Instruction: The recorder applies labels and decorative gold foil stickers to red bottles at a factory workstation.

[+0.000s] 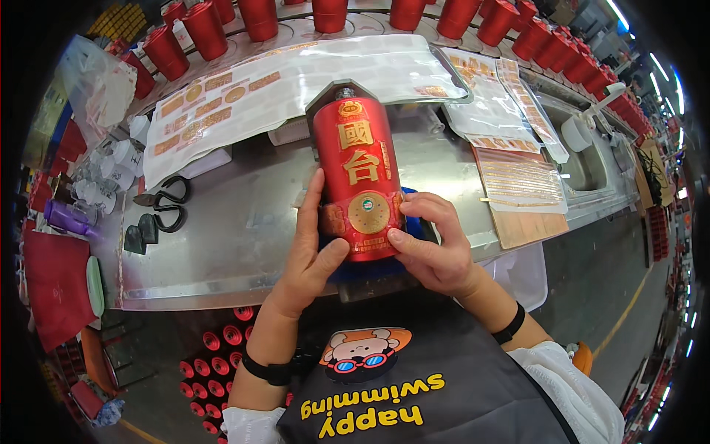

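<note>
A red bottle (373, 122) with raised gold characters lies tilted back in a dark holder (318, 100), its neck pointing away from me. Across its lower part sits a clear-edged label with a round gold medallion (369, 213). My left hand (307, 248) cups the bottle's left side, fingers stretched along it and thumb near the base. On the other side my right hand (440, 248) grips the lower right, its thumb and forefinger pressing at the label's right end. The fingertips behind the bottle are hidden. A blue piece (418, 226) shows beneath it.
Label sheets (259, 92) cover the bench's far side, with more sheets (492, 96) and a wooden board (518, 222) at right. Black scissors (174, 200) lie left. Red bottles (203, 33) line a conveyor behind. A sink (588, 166) is at far right; red-capped items (220, 365) stand below.
</note>
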`<action>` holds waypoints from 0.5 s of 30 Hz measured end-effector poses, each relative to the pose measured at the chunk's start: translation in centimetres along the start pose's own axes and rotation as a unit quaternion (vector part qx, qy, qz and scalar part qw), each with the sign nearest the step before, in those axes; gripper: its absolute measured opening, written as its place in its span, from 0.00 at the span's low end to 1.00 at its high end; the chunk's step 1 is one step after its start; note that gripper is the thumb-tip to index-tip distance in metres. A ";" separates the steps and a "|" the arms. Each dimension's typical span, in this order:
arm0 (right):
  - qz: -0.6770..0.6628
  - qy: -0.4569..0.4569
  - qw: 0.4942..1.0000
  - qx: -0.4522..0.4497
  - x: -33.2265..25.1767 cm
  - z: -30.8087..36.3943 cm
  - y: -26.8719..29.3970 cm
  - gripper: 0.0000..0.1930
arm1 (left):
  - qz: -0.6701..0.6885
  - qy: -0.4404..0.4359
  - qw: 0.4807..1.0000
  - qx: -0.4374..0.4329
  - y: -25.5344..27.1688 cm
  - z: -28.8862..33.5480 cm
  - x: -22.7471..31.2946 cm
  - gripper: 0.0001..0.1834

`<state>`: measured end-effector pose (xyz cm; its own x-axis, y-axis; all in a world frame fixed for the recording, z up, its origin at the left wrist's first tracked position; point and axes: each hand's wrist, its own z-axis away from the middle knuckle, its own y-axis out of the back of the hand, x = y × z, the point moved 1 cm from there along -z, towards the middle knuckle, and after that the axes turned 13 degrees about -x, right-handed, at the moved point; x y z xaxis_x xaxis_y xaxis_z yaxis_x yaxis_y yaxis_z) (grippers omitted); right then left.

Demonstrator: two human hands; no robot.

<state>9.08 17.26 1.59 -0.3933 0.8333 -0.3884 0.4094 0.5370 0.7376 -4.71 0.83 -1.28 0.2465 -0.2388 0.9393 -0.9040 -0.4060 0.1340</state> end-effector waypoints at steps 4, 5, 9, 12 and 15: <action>-0.004 0.000 1.000 0.002 -0.2 -0.2 0.0 0.21 | 0.111 -0.009 0.993 0.040 -0.9 -0.5 0.0 0.44; -0.004 0.000 1.000 0.001 -0.2 -0.1 0.0 0.21 | 0.087 -0.008 0.995 0.050 -1.1 -0.6 -0.2 0.43; -0.006 0.001 1.000 0.001 -0.1 -0.1 -0.1 0.21 | 0.082 -0.004 0.995 0.053 -1.2 -0.4 -0.1 0.42; -0.008 -0.001 1.000 0.000 -0.1 -0.2 -0.1 0.22 | 0.068 -0.005 0.997 0.044 -0.8 -0.3 0.0 0.43; -0.013 -0.003 1.000 0.002 -0.2 -0.2 -0.1 0.21 | 0.034 0.010 0.999 0.024 -0.3 0.0 0.2 0.44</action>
<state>9.00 17.00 1.74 -0.3987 0.8199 -0.4109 0.4024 0.5591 0.7249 -4.36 0.91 -1.19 0.1781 -0.2494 0.9519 -0.9006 -0.4310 0.0556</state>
